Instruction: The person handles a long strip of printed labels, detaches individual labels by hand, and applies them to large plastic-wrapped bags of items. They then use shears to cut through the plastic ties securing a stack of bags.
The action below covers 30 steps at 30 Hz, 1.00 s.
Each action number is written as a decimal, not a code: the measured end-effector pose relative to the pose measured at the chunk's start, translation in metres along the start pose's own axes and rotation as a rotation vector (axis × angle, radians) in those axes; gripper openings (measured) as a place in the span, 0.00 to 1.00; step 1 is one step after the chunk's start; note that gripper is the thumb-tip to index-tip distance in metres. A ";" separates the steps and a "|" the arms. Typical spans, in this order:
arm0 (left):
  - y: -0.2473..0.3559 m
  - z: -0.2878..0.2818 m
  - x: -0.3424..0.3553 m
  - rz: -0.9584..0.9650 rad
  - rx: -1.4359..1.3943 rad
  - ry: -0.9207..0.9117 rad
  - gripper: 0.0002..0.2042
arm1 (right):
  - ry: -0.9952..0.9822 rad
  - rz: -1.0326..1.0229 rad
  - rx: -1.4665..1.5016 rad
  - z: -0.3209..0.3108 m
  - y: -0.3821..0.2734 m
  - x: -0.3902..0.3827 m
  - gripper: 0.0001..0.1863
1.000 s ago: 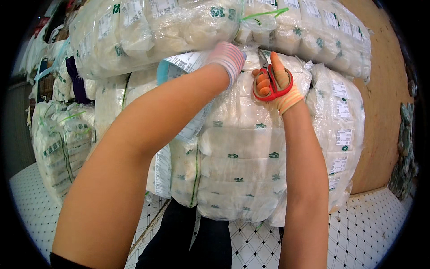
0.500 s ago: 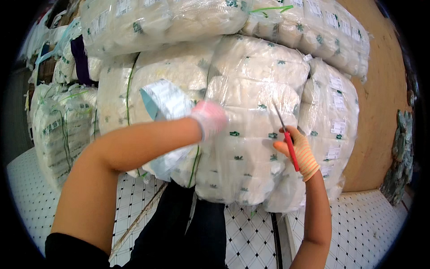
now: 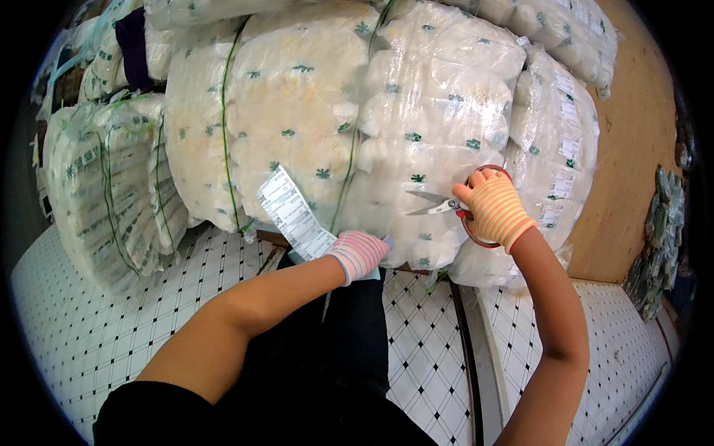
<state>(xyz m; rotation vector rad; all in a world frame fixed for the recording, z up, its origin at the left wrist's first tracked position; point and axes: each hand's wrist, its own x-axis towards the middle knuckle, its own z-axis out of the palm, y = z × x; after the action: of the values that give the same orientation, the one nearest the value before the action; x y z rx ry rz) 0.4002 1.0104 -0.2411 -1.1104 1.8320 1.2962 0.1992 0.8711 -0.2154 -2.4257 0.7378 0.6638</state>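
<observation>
My left hand (image 3: 362,251), in a pink-and-grey striped glove, is closed on a strip of white printed labels (image 3: 294,215) in front of my thighs. The strip rises from the fist to the left, and a bit of its backing shows below the fingers. My right hand (image 3: 497,207), in an orange-and-yellow striped glove, grips red-handled scissors (image 3: 437,203). Their blades are spread and point left, over the front of a plastic-wrapped white bale (image 3: 428,82). A similar bale (image 3: 290,104), bound with green strap, stands beside it on the left.
More wrapped bales stand at the left (image 3: 97,193) and right (image 3: 554,134), and others lie on top. A brown board (image 3: 632,149) rises at the right, with a bundle of crumpled plastic (image 3: 657,238) beyond it. The white tiled floor (image 3: 424,357) has a dark-edged ledge (image 3: 476,357).
My left hand has come down and right with the label strip, which now hangs differently. The scissors have swung from pointing up to pointing left, and their blades have opened. The view has tilted down.
</observation>
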 end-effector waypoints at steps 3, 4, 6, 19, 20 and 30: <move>-0.003 0.006 -0.001 -0.006 -0.045 0.038 0.10 | -0.042 -0.070 -0.113 -0.010 -0.009 0.002 0.12; -0.003 0.010 0.001 -0.005 -0.067 0.050 0.11 | -0.046 -0.071 -0.112 -0.009 -0.015 0.004 0.12; -0.003 0.016 0.003 0.006 -0.035 0.075 0.12 | -0.183 -0.282 -0.231 -0.006 -0.030 0.011 0.10; 0.000 0.011 0.015 -0.012 -0.011 0.056 0.10 | -0.260 -0.477 -0.345 0.029 -0.065 0.050 0.04; 0.000 0.013 0.019 -0.029 -0.009 0.061 0.10 | -0.270 -0.463 -0.337 0.026 -0.066 0.049 0.04; 0.007 0.022 0.016 0.005 -0.046 0.117 0.15 | -0.474 -0.434 -0.377 0.030 -0.073 0.043 0.07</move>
<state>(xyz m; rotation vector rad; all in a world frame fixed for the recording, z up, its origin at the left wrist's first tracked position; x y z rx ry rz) 0.3874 1.0274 -0.2591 -1.2299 1.8988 1.3068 0.2662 0.9259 -0.2392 -2.4769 -0.1146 1.2100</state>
